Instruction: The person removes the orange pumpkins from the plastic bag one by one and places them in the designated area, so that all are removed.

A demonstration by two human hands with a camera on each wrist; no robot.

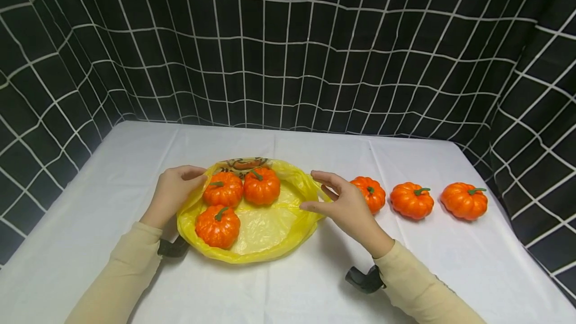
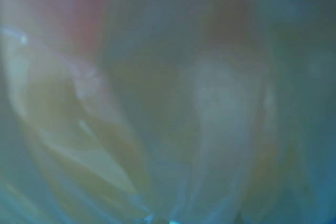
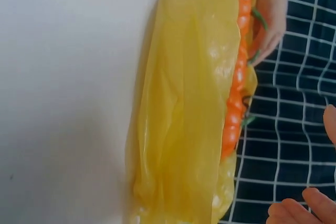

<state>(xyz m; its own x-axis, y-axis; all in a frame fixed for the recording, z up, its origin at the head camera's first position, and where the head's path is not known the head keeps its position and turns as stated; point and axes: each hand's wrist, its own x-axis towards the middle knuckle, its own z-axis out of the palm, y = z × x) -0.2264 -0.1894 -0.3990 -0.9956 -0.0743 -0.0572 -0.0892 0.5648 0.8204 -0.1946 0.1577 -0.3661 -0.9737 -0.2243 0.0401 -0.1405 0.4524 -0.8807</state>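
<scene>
A yellow plastic bag (image 1: 265, 231) lies with its mouth spread wide, and three orange toy pumpkins (image 1: 218, 226) with green stems sit inside at its left. My left hand (image 1: 176, 191) is at the left rim, thumb and forefinger pinching the plastic. Blurred plastic (image 2: 157, 129) fills the left wrist view. Over the bag's right rim is my right hand (image 1: 344, 204), thumb and fingers spread apart, holding nothing. The right wrist view shows the bag's side (image 3: 184, 103), with a row of pumpkins (image 3: 231, 124) along its top and my right fingers (image 3: 315, 208) apart from it.
To the right three more toy pumpkins stand in a row: a near one (image 1: 371, 194) partly behind my right hand, a middle one (image 1: 411, 200) and a far one (image 1: 464, 201). A white cloth (image 1: 310, 291) covers the table. Black white-gridded curtains (image 1: 288, 54) surround it.
</scene>
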